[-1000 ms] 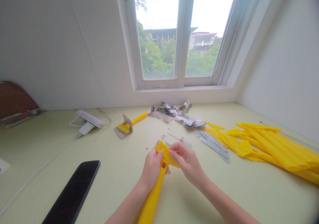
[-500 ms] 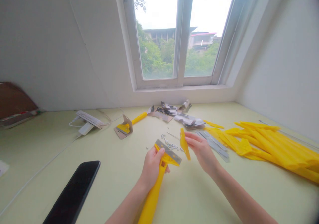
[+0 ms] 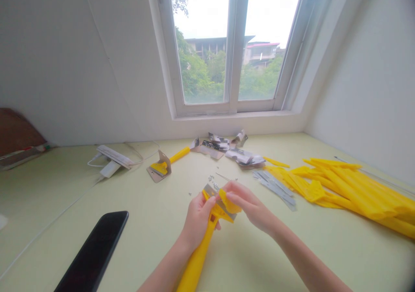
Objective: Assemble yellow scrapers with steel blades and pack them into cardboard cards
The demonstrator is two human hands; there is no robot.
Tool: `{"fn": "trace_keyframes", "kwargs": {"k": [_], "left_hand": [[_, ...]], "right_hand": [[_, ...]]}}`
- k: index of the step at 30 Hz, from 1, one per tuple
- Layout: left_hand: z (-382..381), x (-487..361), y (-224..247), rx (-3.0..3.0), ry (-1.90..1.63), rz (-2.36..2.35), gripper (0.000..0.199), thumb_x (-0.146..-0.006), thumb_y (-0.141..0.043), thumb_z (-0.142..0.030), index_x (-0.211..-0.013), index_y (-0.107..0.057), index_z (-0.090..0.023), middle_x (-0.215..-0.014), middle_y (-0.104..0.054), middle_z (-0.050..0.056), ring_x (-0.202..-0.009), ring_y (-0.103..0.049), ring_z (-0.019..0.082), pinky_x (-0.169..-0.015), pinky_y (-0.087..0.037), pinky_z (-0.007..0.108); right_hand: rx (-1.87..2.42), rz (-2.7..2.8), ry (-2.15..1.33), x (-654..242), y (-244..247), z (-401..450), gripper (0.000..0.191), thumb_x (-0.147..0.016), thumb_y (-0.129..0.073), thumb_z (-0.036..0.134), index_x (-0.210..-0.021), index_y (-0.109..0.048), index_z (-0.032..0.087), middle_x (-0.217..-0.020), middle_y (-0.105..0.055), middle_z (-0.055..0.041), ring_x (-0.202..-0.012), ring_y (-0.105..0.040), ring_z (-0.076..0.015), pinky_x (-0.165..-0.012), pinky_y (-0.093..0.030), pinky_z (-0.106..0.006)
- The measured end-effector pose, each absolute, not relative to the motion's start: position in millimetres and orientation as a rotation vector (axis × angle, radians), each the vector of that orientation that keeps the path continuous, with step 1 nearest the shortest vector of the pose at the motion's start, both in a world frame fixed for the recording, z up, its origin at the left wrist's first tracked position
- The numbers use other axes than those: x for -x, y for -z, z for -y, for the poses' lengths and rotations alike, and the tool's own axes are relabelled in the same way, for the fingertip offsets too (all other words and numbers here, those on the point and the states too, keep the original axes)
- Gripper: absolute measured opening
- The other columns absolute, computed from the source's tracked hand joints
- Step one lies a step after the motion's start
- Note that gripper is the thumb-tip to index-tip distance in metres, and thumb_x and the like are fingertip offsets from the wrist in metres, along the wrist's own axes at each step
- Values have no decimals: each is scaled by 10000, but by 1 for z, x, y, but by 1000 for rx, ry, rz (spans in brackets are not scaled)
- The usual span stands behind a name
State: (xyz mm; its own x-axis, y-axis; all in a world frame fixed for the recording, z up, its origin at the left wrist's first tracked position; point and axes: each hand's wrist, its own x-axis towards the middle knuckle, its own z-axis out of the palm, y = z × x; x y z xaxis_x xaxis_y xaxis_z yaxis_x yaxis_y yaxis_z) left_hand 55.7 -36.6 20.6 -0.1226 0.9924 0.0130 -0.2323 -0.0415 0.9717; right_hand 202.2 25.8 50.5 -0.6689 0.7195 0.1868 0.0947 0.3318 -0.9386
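- Evidently, the left hand (image 3: 197, 217) grips the yellow plastic scraper (image 3: 196, 257) near its head, steadying it.
- The right hand (image 3: 248, 200) pinches a yellow plastic cover (image 3: 231, 203) over its grey metal blade (image 3: 209, 190).
- Silver metal fasteners (image 3: 214, 184) lie handily beyond the fingertips.

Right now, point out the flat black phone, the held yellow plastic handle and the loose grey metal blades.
Black phone (image 3: 93, 253): head view, middle of screen.
Held yellow handle (image 3: 197, 257): head view, middle of grip.
Grey metal blades (image 3: 275, 189): head view, pile's middle.
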Motion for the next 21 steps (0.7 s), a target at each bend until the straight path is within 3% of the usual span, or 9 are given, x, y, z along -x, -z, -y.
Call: {"fn": "trace_keyframes", "kwargs": {"k": [7, 21], "left_hand": [[35, -54, -19, -948, -1413, -1143, 215, -778, -460, -340, -818, -510, -135, -573, -528, -24, -364, -453, 75, -353, -374, 206], [40, -56, -24, -952, -1385, -1144, 185, -791, -433, -302, -816, -504, -132, -591, -520, -18, -397, -461, 81, -379, -391, 218]], "right_hand": [[680, 2169, -1044, -203, -53, -23, 182, -857, -401, 294, -791, -536, 192, -707, -565, 3, -665, -496, -126, -641, -399, -257], [659, 2156, -969, -198, -54, -15, 184, -861, -387, 289, -771, -515, 194, -669, -560, 13, -614, -498, -114, -582, -380, -231]]}}
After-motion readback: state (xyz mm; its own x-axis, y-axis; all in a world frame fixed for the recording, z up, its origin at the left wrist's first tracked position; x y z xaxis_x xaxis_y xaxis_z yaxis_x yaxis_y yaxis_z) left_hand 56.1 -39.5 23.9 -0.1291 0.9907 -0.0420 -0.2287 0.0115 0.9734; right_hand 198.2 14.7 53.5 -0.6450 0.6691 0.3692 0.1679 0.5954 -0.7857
